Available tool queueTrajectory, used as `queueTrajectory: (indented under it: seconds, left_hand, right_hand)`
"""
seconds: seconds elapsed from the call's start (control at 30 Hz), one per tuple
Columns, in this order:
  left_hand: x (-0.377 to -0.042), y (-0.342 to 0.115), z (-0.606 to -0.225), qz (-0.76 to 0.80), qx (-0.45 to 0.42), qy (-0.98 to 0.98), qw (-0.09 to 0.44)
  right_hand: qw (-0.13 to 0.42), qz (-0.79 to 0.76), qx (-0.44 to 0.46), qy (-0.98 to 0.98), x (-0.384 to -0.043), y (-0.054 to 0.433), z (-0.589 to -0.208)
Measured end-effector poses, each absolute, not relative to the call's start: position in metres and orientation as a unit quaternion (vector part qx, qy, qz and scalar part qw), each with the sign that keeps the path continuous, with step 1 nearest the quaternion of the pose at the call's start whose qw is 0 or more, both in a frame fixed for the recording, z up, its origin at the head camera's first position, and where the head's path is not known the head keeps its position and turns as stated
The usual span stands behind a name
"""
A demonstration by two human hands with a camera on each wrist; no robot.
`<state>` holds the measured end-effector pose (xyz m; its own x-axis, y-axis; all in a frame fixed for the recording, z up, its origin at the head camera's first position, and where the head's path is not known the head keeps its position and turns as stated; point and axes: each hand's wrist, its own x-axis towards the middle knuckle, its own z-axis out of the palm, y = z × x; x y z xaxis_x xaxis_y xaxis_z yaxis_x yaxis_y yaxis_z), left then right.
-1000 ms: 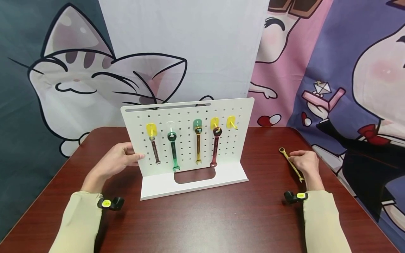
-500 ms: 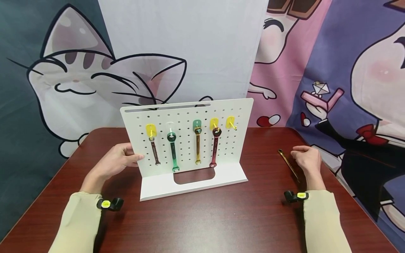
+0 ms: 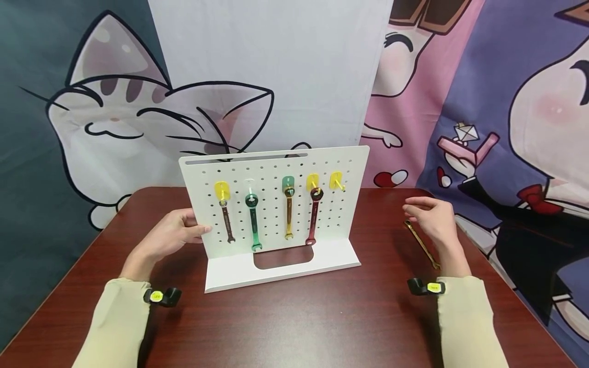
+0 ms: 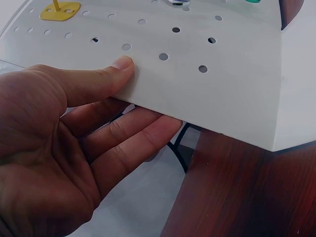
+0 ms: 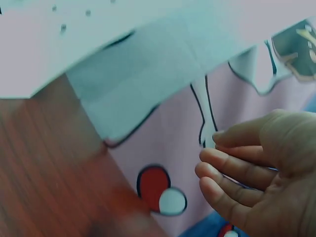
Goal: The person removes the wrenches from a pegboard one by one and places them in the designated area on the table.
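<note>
A white pegboard stand stands upright on the table. My left hand grips its left edge, with the thumb on the front face and the other fingers reaching behind. From the board's hooks hang a small dark wrench, a green wrench, a gold wrench and a red wrench. Another gold wrench lies on the table at the right. My right hand is beside and above it, fingers loosely bent, holding nothing; the right wrist view shows the bare fingertips.
A yellow hook at the board's upper right bears no wrench. The dark red tabletop extends in front of the stand. Behind the table hangs a cartoon-printed cloth.
My right hand has let go of the gold wrench on the table, drawn back right, then moved up and left past its ring end. My left hand keeps its grip on the board.
</note>
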<state>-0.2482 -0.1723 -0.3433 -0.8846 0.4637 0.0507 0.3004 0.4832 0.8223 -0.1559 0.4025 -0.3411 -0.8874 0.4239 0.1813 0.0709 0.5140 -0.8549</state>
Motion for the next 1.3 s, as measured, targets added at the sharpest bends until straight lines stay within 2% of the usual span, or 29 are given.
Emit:
queueTrajectory:
  seconds: [0.4,1.3]
  left_hand:
    - [-0.248,-0.172,-0.344,0.453,0.223,0.859,0.088]
    - [-0.248,-0.172,-0.343,0.457,0.229,0.854,0.099]
  right_hand:
    - [0.134,0.54,-0.034,-0.83,-0.16,0.351,-0.325]
    - [0.019,0.638,0.071,-0.767,-0.172,0.281,-0.338]
